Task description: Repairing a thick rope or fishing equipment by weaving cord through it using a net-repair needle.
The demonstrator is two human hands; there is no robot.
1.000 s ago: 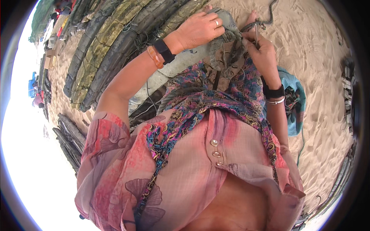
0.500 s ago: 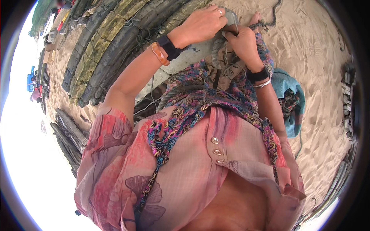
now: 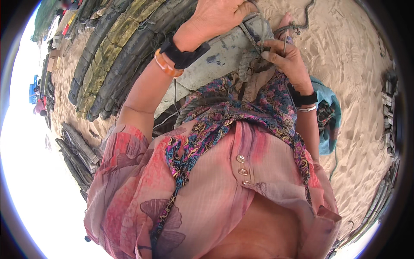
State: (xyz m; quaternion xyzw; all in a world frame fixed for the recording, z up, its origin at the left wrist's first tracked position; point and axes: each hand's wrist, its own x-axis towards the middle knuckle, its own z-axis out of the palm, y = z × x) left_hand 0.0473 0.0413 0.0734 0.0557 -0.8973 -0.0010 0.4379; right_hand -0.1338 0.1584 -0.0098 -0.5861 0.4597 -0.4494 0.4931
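My left hand [image 3: 215, 17] is closed over the top of a grey, weathered bundle [image 3: 224, 56] wrapped in grey rope [image 3: 254, 32], at the top middle of the view. My right hand [image 3: 286, 58] sits just below and to the right of it, fingers pinched on a strand of that rope. The bundle leans over my lap, which is covered by a colourful patterned skirt [image 3: 254, 108]. A black band and an orange bangle ring my left wrist; a black band and a thin bracelet ring my right wrist.
Long rows of dark and olive rolled bundles [image 3: 112, 56] lie on the sand at the upper left. A teal cloth bag [image 3: 330, 116] sits on the sand [image 3: 353, 52] at my right. A rope end [image 3: 308, 13] trails at the top right.
Both hands have moved up toward the top of the bundle. My right hand has shifted left and closed on a rope strand beneath the left hand.
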